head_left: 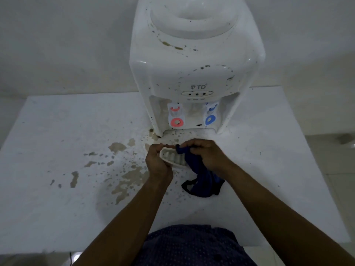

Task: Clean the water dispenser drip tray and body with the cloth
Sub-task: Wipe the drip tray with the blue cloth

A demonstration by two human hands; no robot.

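Wiping of the drip tray (171,158) is the step in hand. The left hand (157,165) grips the small white tray by its left end, with the fingers curled around the rim, and holds it in front of the water dispenser (192,64). I cannot tell if the tray touches the tabletop (57,150) or is a little above it. The right hand (204,154) has its fingers closed on a dark blue cloth (201,179) and presses a bunched part of it against the right side of the tray. The rest of the cloth hangs down and lies on the tabletop.

The tray is out of its place, and the slot (185,134) at the foot of the dispenser looks spotted with dirt. In my judgement the task is at an early part, because the top and the front of the dispenser carry many dark and brownish spots. The next move calls for rubbing the cloth along the slots of the tray while the left hand turns it, so that the covered end is reached too. A firm hold is needed, since such a light tray may slip.

On the front of the dispenser the letters "TD" (200,86) can be read, with a small round sign at their left, above a panel with three dark dots. The red tap (176,121) and the blue tap (210,120) show no words that I can read. Brown stains (126,177) lie on the tabletop beside the left hand.
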